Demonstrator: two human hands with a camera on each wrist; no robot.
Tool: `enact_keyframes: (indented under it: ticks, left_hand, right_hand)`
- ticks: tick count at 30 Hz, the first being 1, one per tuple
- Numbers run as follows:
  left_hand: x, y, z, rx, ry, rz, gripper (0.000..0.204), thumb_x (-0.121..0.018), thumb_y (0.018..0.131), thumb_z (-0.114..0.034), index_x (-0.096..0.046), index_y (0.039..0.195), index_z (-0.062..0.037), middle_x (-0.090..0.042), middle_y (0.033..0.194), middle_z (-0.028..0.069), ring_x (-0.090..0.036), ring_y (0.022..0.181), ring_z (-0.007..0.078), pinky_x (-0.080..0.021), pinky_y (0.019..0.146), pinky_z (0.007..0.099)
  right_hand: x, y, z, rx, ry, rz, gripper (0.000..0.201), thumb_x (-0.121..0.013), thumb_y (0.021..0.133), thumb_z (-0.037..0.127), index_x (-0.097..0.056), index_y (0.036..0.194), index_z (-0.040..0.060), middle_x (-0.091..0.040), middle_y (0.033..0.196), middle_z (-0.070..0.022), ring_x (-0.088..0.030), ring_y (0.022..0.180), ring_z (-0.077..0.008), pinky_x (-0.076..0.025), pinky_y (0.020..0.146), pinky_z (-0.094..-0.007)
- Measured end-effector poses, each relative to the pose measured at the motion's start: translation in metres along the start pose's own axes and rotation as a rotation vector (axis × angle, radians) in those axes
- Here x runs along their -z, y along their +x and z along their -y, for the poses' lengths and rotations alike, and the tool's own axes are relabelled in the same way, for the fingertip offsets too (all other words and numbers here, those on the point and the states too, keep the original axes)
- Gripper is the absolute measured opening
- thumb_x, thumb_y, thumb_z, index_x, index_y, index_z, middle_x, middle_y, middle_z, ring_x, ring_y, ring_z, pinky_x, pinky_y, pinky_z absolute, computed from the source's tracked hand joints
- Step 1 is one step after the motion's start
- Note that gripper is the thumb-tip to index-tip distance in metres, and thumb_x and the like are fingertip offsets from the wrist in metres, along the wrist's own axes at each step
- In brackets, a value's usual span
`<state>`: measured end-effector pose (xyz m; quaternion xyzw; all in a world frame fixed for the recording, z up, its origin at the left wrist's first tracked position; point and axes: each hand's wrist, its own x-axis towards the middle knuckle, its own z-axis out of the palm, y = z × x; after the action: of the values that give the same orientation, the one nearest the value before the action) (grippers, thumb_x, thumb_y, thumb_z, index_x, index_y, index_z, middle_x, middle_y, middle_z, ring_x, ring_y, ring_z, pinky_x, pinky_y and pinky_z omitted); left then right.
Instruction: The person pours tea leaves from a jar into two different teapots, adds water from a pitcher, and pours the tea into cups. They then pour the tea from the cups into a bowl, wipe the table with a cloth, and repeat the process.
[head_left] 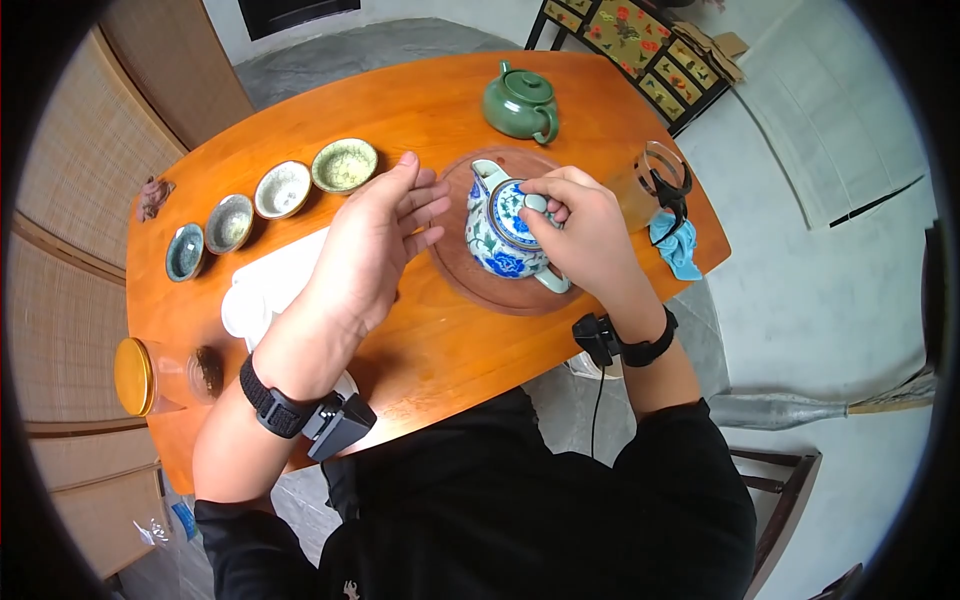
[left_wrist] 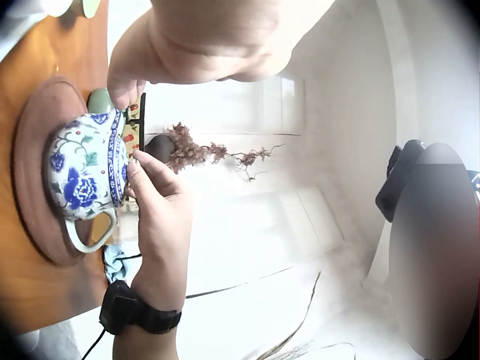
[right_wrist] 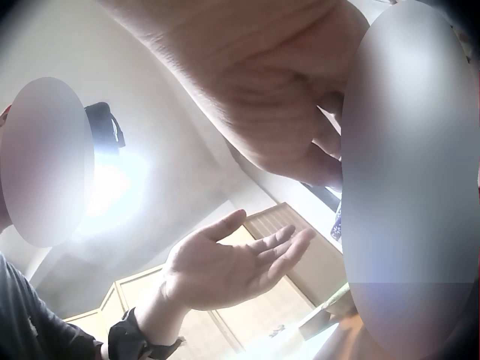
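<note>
A blue-and-white floral teapot (head_left: 490, 248) stands on a round brown board (head_left: 452, 275), its spout toward the far left and its handle toward the near right. My right hand (head_left: 590, 232) pinches the knob of the teapot's lid (head_left: 510, 215) between thumb and fingers. The lid sits at the teapot's mouth. To the left of the spout, my left hand (head_left: 362, 245) is held above the table with palm turned up and fingers extended, holding nothing. In the right wrist view, the left hand (right_wrist: 232, 266) also shows its bare palm, while a blurred patch covers much of the right side.
Several small cups, one of them a pale green cup (head_left: 345, 165), line the table's left. A white tray (head_left: 285, 262) lies below the left forearm. Around them stand a green teapot (head_left: 520, 108), a gold-lidded jar (head_left: 135, 376), a glass pitcher (head_left: 632, 185) and a blue cloth (head_left: 677, 250).
</note>
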<state>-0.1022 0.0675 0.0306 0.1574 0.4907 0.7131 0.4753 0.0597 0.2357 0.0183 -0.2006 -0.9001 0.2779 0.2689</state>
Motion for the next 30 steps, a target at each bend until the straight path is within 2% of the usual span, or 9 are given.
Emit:
enact_keyframes:
  ticks: [5, 8, 11, 17, 20, 21, 24, 25, 30]
  left_hand:
    - [0.002, 0.002, 0.003, 0.032, 0.046, 0.027, 0.057, -0.056, 0.103, -0.045, -0.052, 0.133, 0.0029, -0.061, 0.132, 0.0177, -0.058, 0.124, 0.0245, -0.044, 0.106, 0.0378]
    - [-0.003, 0.001, 0.000, 0.035, 0.102, 0.099, 0.048, -0.056, 0.104, -0.040, -0.059, 0.128, 0.0010, -0.066, 0.126, 0.0149, -0.062, 0.118, 0.0220, -0.047, 0.103, 0.0352]
    - [-0.008, 0.000, 0.001, -0.033, 0.229, 0.180, 0.039, -0.057, 0.105, -0.033, -0.064, 0.124, -0.0003, -0.069, 0.122, 0.0120, -0.065, 0.113, 0.0191, -0.048, 0.102, 0.0337]
    - [-0.028, -0.001, 0.003, -0.046, 0.483, 0.312, 0.040, -0.065, 0.101, -0.019, -0.059, 0.133, 0.0038, -0.065, 0.129, 0.0113, -0.058, 0.124, 0.0180, -0.044, 0.108, 0.0315]
    - [-0.033, 0.002, 0.014, -0.158, 0.604, 0.339, 0.045, -0.069, 0.098, -0.023, -0.059, 0.130, 0.0067, -0.068, 0.120, 0.0152, -0.064, 0.111, 0.0167, -0.051, 0.097, 0.0304]
    - [-0.033, 0.003, 0.017, -0.140, 0.621, 0.346, 0.048, -0.070, 0.096, -0.024, -0.058, 0.131, 0.0061, -0.067, 0.123, 0.0206, -0.066, 0.114, 0.0256, -0.051, 0.098, 0.0353]
    - [-0.035, 0.002, 0.019, -0.368, 0.971, 0.358, 0.051, -0.070, 0.097, -0.019, -0.054, 0.140, 0.0027, -0.062, 0.134, 0.0185, -0.060, 0.124, 0.0277, -0.045, 0.108, 0.0357]
    - [-0.035, 0.002, 0.018, -0.390, 1.001, 0.398, 0.058, -0.072, 0.094, -0.022, -0.052, 0.143, 0.0017, -0.056, 0.142, 0.0246, -0.055, 0.131, 0.0380, -0.042, 0.112, 0.0391]
    - [-0.030, 0.004, 0.037, -0.562, 1.275, 0.370, 0.063, -0.070, 0.093, -0.027, -0.050, 0.146, -0.0006, -0.038, 0.156, 0.0303, -0.033, 0.148, 0.0465, -0.032, 0.121, 0.0460]
  right_hand:
    - [-0.001, -0.002, -0.002, 0.015, 0.018, 0.004, 0.029, -0.076, 0.081, 0.009, -0.074, 0.109, -0.0006, -0.067, 0.096, -0.0136, -0.066, 0.084, -0.0263, -0.055, 0.076, -0.0360]
    - [-0.009, -0.012, -0.010, -0.014, 0.071, -0.205, 0.030, -0.077, 0.084, 0.011, -0.071, 0.111, 0.0004, -0.067, 0.098, -0.0109, -0.064, 0.085, -0.0223, -0.053, 0.077, -0.0337]
    - [-0.013, -0.036, -0.020, -0.277, 0.182, -0.363, 0.027, -0.079, 0.087, 0.015, -0.068, 0.108, 0.0004, -0.066, 0.101, -0.0091, -0.061, 0.086, -0.0160, -0.051, 0.077, -0.0304]
    - [-0.027, -0.083, -0.041, -0.518, 0.528, -0.082, 0.025, -0.078, 0.090, 0.021, -0.067, 0.097, -0.0003, -0.065, 0.083, -0.0057, -0.056, 0.076, -0.0107, -0.047, 0.070, -0.0274]
    - [-0.029, -0.082, -0.041, -0.494, 0.450, -0.057, 0.024, -0.077, 0.091, 0.021, -0.067, 0.092, -0.0010, -0.064, 0.074, -0.0044, -0.056, 0.070, -0.0111, -0.047, 0.067, -0.0286]
    - [-0.029, -0.079, -0.040, -0.506, 0.437, -0.037, 0.025, -0.077, 0.091, 0.021, -0.068, 0.092, -0.0014, -0.066, 0.075, -0.0053, -0.058, 0.071, -0.0112, -0.047, 0.068, -0.0291]
    - [-0.027, -0.072, -0.034, -0.509, 0.400, -0.014, 0.024, -0.078, 0.091, 0.021, -0.071, 0.094, -0.0024, -0.070, 0.078, -0.0073, -0.062, 0.074, -0.0113, -0.050, 0.070, -0.0299]
    - [-0.029, -0.072, -0.031, -0.491, 0.390, -0.032, 0.024, -0.078, 0.090, 0.020, -0.071, 0.095, -0.0026, -0.071, 0.079, -0.0077, -0.063, 0.075, -0.0111, -0.051, 0.071, -0.0298]
    - [-0.035, -0.069, -0.029, -0.537, 0.483, -0.054, 0.021, -0.078, 0.090, 0.014, -0.074, 0.101, -0.0034, -0.075, 0.087, -0.0064, -0.066, 0.081, -0.0094, -0.053, 0.076, -0.0281]
